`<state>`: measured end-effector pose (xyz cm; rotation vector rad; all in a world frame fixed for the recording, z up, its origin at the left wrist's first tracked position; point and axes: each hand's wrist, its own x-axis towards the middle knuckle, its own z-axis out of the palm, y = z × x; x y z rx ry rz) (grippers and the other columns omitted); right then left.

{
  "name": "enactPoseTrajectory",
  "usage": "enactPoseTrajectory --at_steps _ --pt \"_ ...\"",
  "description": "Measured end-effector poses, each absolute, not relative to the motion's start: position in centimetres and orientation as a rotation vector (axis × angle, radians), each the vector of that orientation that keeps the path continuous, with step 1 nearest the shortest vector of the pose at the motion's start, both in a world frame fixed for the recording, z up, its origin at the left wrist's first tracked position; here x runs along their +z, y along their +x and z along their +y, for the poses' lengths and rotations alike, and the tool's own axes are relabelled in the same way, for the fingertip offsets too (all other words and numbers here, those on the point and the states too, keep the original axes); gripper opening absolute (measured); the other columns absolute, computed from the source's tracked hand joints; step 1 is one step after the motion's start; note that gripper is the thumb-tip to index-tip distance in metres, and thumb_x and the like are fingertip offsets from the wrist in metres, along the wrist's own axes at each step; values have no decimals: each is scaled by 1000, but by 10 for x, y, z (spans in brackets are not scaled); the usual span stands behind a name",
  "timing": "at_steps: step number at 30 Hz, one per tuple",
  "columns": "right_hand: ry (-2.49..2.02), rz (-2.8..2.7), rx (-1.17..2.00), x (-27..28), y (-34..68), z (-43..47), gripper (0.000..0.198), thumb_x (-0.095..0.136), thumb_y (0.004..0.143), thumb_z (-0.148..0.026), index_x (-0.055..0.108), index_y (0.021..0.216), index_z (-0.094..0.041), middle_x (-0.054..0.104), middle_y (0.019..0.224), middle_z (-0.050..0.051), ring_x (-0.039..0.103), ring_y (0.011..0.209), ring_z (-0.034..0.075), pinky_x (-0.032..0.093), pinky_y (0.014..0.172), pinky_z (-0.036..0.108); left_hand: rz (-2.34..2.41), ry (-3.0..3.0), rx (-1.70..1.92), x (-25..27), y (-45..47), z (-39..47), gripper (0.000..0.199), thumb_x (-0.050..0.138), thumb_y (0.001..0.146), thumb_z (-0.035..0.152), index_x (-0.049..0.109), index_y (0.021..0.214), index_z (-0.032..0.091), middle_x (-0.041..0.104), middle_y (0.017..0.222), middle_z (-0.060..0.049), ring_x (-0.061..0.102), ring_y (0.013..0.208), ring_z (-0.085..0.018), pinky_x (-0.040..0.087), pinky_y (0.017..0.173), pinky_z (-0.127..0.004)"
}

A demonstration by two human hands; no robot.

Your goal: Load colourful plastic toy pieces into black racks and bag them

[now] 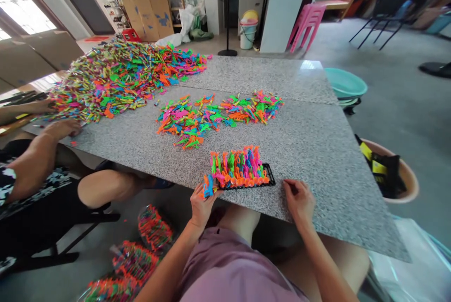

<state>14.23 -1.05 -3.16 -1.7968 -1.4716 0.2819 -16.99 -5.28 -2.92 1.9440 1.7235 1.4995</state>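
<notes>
Plastic toys (pixel 237 166) crowd a black tray (pixel 271 175), a loose heap (pixel 243 115) beyond; the left hand (pixel 200 205) pinches blue-and-orange toys (pixel 208 185), the right hand (pixel 301 198) curls nearby, grip unclear.

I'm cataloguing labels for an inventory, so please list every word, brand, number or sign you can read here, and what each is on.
No text can be read anywhere in this view.
Black-and-yellow package in the basin: any print is too small and blurred to read.
Brown cardboard at the back: blue patches, no legible words.
Colorful plastic pieces by the hands: no lettering can be made out.
</notes>
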Motion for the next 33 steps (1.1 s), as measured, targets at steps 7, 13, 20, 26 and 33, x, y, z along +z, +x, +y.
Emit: enactPoseTrajectory --at_steps 7,13,20,26,33 --pt "-1808 -1457 302 -29 140 -11 54 42 89 -61 72 84 -16 68 82 10 58 70 21 44 70 34 1562 2281 1258 -18 -187 -40 21 66 91 39 76 82 23 73 76 -4 69 73 -18 57 73 -30" --pt "-1825 -1478 290 -30 140 -13 52 42 90 -59 72 86 -16 67 83 10 58 70 20 43 69 33 1550 2424 1241 -22 -191 -43 16 62 93 29 75 85 23 74 80 -4 69 76 -19 57 80 -34" --pt "-1829 -1507 283 -31 140 -14 51 43 91 -57 72 87 -16 67 85 10 57 71 20 43 70 33 1541 2466 1183 -20 -188 -41 19 59 95 25 76 87 25 74 83 -5 69 80 -20 57 78 -33" --pt "-1818 -1507 295 -31 140 -14 50 43 92 -57 72 87 -17 67 84 9 57 72 20 43 70 33 1589 2419 1196 -21 -184 -45 17 62 93 31 76 88 24 74 85 -6 69 80 -20 57 73 -30" --pt "-1820 -1518 279 -27 138 -14 51 43 92 -58 72 86 -17 67 84 9 58 73 21 43 71 34 1696 2339 1216 -23 -184 -45 18 61 94 32 74 89 21 74 84 -6 69 79 -21 56 77 -32"
